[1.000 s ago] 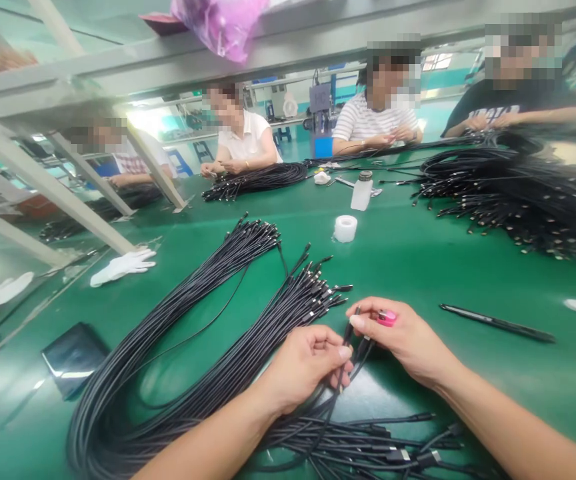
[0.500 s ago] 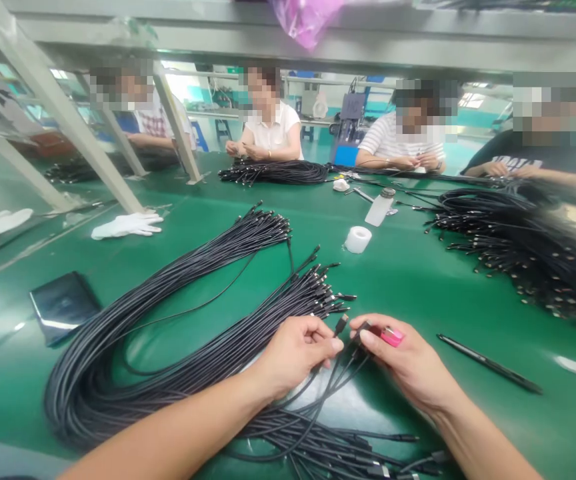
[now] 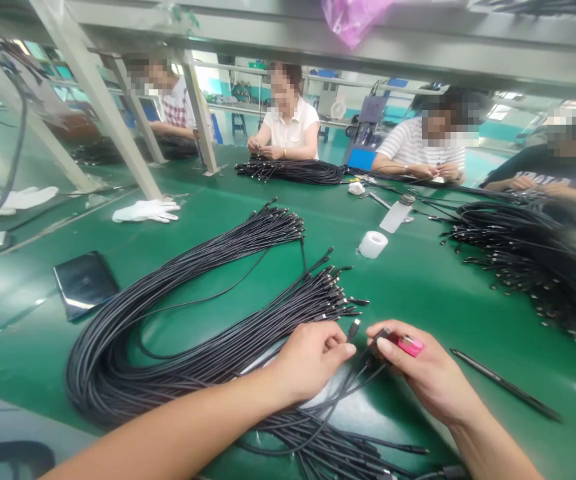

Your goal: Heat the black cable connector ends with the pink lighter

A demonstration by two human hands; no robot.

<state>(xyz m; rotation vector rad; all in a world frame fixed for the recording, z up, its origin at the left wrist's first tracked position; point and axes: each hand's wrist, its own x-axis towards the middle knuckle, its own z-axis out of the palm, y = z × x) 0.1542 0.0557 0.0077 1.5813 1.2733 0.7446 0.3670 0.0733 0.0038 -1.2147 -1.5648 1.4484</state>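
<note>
My left hand [image 3: 318, 357] pinches a black cable just below its connector [image 3: 354, 328], which points up. Close on its right, my right hand [image 3: 413, 360] is closed on several black cable ends [image 3: 381, 337]; a small pink item [image 3: 410, 345] shows between its fingers. Beneath and left of my hands, a thick bundle of black cables [image 3: 168, 280] curves in a U on the green table [image 3: 208, 277]. More cable ends [image 3: 358, 447] lie below my hands, near the front edge.
A black pen [image 3: 505, 383] lies to the right, a dark phone-like device [image 3: 85, 283] to the left. Beyond are a white glove [image 3: 147, 211], a white roll [image 3: 373, 245], a bottle [image 3: 397, 215] and a cable heap [image 3: 533, 253]. Several people sit opposite under a metal frame [image 3: 103, 100].
The view has swung so that the table's contents appear further right. Both hands keep their hold on the cables, with little change between them.
</note>
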